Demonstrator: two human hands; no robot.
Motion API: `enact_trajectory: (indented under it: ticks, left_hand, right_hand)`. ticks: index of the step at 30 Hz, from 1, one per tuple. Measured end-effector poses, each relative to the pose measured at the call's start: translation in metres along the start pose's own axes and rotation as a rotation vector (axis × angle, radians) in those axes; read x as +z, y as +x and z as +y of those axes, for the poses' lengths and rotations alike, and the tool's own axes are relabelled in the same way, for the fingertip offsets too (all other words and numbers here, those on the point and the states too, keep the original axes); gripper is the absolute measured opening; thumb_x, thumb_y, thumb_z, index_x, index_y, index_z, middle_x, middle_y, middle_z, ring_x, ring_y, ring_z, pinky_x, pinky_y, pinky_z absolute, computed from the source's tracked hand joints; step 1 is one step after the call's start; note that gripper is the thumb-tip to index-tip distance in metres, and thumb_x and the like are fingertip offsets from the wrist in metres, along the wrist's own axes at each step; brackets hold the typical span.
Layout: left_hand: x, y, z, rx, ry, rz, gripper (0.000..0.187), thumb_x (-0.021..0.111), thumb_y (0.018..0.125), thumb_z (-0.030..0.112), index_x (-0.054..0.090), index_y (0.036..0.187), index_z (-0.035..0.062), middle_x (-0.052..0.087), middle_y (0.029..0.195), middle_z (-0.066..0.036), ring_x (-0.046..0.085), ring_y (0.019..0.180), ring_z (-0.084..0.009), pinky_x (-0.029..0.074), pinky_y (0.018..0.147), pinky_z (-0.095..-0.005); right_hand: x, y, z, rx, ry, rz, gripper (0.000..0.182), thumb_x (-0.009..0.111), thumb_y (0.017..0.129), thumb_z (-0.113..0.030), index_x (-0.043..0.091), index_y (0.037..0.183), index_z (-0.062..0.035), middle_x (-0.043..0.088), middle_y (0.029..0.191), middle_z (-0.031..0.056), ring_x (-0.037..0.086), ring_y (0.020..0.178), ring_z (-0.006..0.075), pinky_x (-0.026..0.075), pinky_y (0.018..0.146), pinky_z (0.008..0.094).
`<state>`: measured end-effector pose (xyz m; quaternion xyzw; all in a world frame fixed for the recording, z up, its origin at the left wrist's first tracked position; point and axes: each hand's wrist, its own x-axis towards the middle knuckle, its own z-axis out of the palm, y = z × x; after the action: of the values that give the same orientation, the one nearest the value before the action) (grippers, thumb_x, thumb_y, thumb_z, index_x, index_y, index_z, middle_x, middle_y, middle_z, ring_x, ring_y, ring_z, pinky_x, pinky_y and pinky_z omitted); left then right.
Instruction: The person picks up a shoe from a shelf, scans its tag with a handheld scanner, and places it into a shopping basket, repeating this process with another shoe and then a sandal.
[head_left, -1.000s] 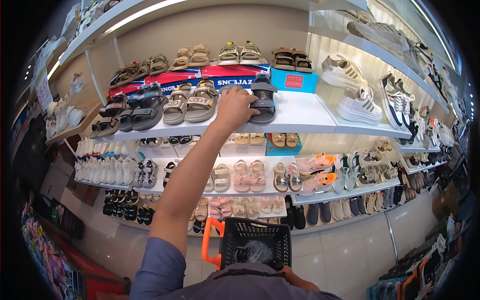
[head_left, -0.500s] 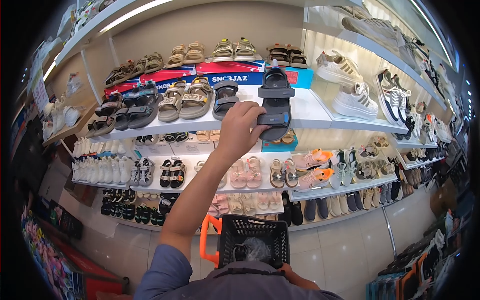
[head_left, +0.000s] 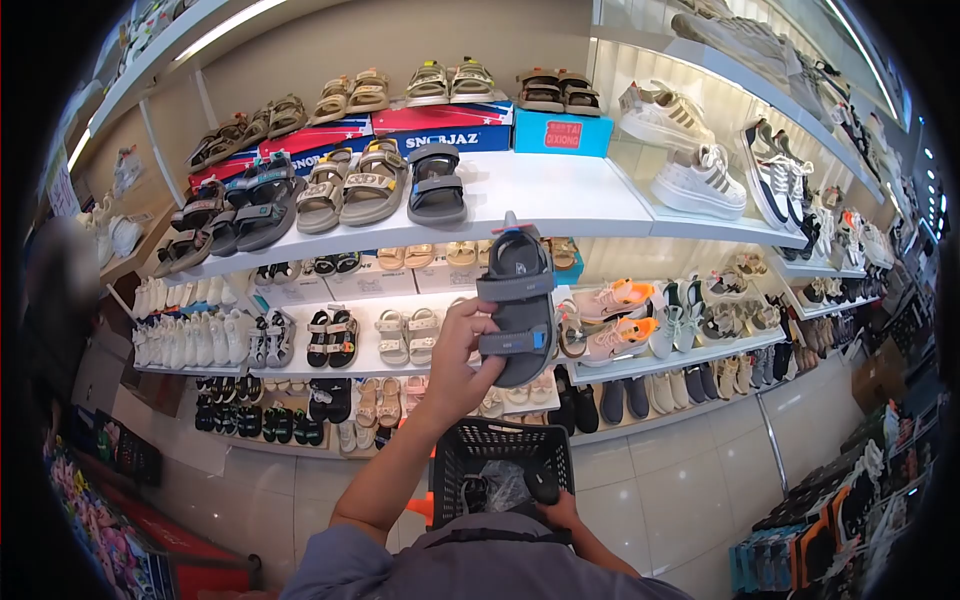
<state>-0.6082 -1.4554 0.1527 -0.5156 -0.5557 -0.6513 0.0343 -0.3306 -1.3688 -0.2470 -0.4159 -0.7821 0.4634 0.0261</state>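
My left hand (head_left: 470, 350) grips a dark grey sandal (head_left: 520, 310) by its left side, near the lower strap. The sandal is tilted with its footbed toward me, in front of the lower shelves, and has two straps and a blue patch. Its mate, another dark grey sandal (head_left: 436, 190), stands on the white shelf above. My right hand (head_left: 562, 510) is low at the right side of the black basket (head_left: 450, 445), its fingers around a dark rounded thing (head_left: 543, 488) whose kind I cannot make out. Clear plastic (head_left: 503, 480) lies inside the basket.
Several sandals stand left along the white shelf (head_left: 560, 195), with shoe boxes (head_left: 450, 135) behind them. White sneakers (head_left: 700, 180) are at the right. Lower shelves hold rows of shoes. An orange basket handle (head_left: 420, 507) shows at the basket's left. Stacked goods (head_left: 800, 550) stand at lower right.
My left hand has brought the grey sandal down and slightly left, from above the upper shelf to in front of the lower ones. More of the dark thing at my right hand now shows.
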Motion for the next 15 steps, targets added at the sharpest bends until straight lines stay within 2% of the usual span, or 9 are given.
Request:
enact_trajectory:
  ticks: [2, 4, 6, 8, 9, 11, 13, 14, 15]
  left_hand:
    - [-0.002, -0.022, -0.002, -0.059, 0.055, -0.016, 0.030, 0.061, 0.070, -0.004, 0.054, 0.098, 0.0023, 0.050, 0.118, -0.015, 0.057, 0.101, -0.0222, 0.050, 0.079, -0.0292]
    - [-0.001, -0.043, -0.007, -0.096, 0.032, -0.035, 0.031, 0.062, 0.069, -0.003, 0.054, 0.098, 0.0025, 0.050, 0.117, -0.015, 0.056, 0.101, -0.0224, 0.049, 0.079, -0.0295]
    - [0.000, -0.063, -0.009, -0.166, 0.035, -0.070, 0.031, 0.064, 0.068, -0.002, 0.054, 0.098, 0.0026, 0.051, 0.115, -0.015, 0.056, 0.101, -0.0234, 0.048, 0.080, -0.0298]
    - [0.003, -0.078, -0.004, -0.161, 0.044, -0.077, 0.032, 0.064, 0.068, -0.002, 0.054, 0.098, 0.0029, 0.052, 0.114, -0.015, 0.056, 0.102, -0.0245, 0.048, 0.080, -0.0304]
    - [0.004, -0.085, -0.002, -0.153, 0.055, -0.084, 0.032, 0.064, 0.067, -0.002, 0.054, 0.098, 0.0032, 0.052, 0.114, -0.014, 0.056, 0.103, -0.0256, 0.048, 0.080, -0.0310]
    - [0.003, -0.095, 0.002, -0.180, 0.048, -0.091, 0.035, 0.066, 0.064, -0.002, 0.055, 0.097, 0.0036, 0.052, 0.113, -0.015, 0.055, 0.105, -0.0286, 0.048, 0.082, -0.0340]
    - [0.001, -0.096, 0.012, -0.012, 0.209, -0.158, 0.037, 0.069, 0.061, -0.002, 0.056, 0.096, 0.0041, 0.051, 0.113, -0.015, 0.054, 0.108, -0.0312, 0.048, 0.084, -0.0371]
    - [0.001, -0.098, 0.012, -0.018, 0.211, -0.151, 0.037, 0.069, 0.061, -0.002, 0.056, 0.096, 0.0041, 0.051, 0.113, -0.015, 0.054, 0.108, -0.0312, 0.048, 0.084, -0.0371]
    - [0.000, -0.102, 0.012, 0.013, 0.220, -0.154, 0.038, 0.070, 0.060, -0.002, 0.057, 0.095, 0.0041, 0.051, 0.113, -0.015, 0.053, 0.109, -0.0318, 0.048, 0.085, -0.0377]
  right_hand:
    - [-0.018, -0.001, -0.046, -0.209, 0.324, 0.097, 0.044, 0.080, 0.065, -0.022, 0.066, 0.103, -0.0053, 0.070, 0.092, 0.0120, 0.068, 0.086, 0.0244, 0.051, 0.079, 0.0357]
    - [-0.055, -0.020, -0.122, -0.161, 0.518, 0.066, 0.023, 0.075, 0.074, -0.008, 0.065, 0.093, -0.0014, 0.064, 0.078, 0.0066, 0.062, 0.074, 0.0163, 0.051, 0.067, 0.0335]
    - [-0.072, -0.020, -0.158, -0.210, 0.945, -0.012, 0.031, 0.075, 0.076, -0.011, 0.064, 0.103, -0.0008, 0.066, 0.084, 0.0074, 0.063, 0.076, 0.0175, 0.050, 0.072, 0.0344]
    - [-0.095, -0.029, -0.205, -0.378, 1.263, -0.115, 0.038, 0.069, 0.080, -0.005, 0.056, 0.116, 0.0004, 0.064, 0.086, 0.0091, 0.062, 0.080, 0.0178, 0.049, 0.076, 0.0345]
    - [-0.107, -0.031, -0.222, -0.471, 1.327, -0.205, 0.046, 0.065, 0.082, -0.002, 0.048, 0.125, 0.0003, 0.061, 0.097, 0.0085, 0.060, 0.093, 0.0184, 0.047, 0.085, 0.0358]
    - [-0.119, -0.044, -0.260, -0.493, 1.331, -0.053, 0.046, 0.065, 0.083, -0.002, 0.048, 0.125, -0.0013, 0.058, 0.104, 0.0062, 0.057, 0.102, 0.0178, 0.045, 0.090, 0.0366]
    - [-0.118, -0.044, -0.269, -0.538, 1.314, -0.064, 0.048, 0.064, 0.083, -0.003, 0.046, 0.128, -0.0025, 0.056, 0.112, 0.0070, 0.055, 0.106, 0.0188, 0.044, 0.093, 0.0379]
    - [-0.117, -0.044, -0.271, -0.594, 1.298, -0.075, 0.051, 0.063, 0.084, -0.004, 0.044, 0.131, -0.0037, 0.055, 0.121, 0.0079, 0.053, 0.111, 0.0197, 0.043, 0.095, 0.0393]
    - [-0.114, -0.042, -0.270, -0.590, 1.293, -0.085, 0.051, 0.063, 0.084, -0.004, 0.044, 0.131, -0.0037, 0.055, 0.121, 0.0079, 0.053, 0.111, 0.0197, 0.043, 0.095, 0.0393]
